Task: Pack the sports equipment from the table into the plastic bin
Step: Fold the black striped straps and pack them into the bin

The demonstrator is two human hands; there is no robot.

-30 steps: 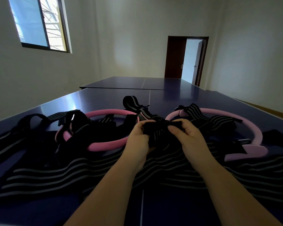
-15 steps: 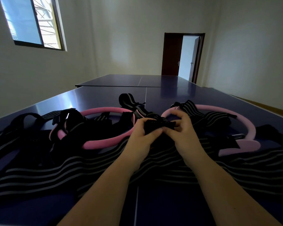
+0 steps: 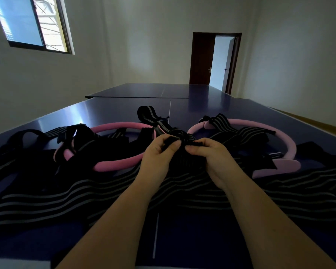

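A strap (image 3: 184, 159), black with grey stripes, is held bunched just right of the pink ring (image 3: 122, 126), slightly above the surface (image 3: 114, 111). It is pinched from both ends, the left hand (image 3: 157, 162) and the right hand (image 3: 213, 162) each being curled round it, with thumbs pressed on the near side and fingers (image 3: 164, 140) hooked over the far side. The strap is judged to be in the course of being gathered or rolled for packing, so the task is taken to be at an early stage: nothing can be seen to have been packed, and the bin is not in view. Left to be packed are the pink ring itself, a pale ring (image 3: 270, 125) well to its right, a small roll (image 3: 146, 113) just behind it, and many more straps (image 3: 66, 199), which are draped over both rings and spread in front of the pink ring and to its left. The tail of the held strap cannot be told apart from those lying under it, so snagging is to be expected when it is lifted. Beyond the pink ring much bare surface is offered, up to a second table (image 3: 144, 90); the near edge lies well in front of the ring, under the forearms (image 3: 124, 220), and open room is found above.
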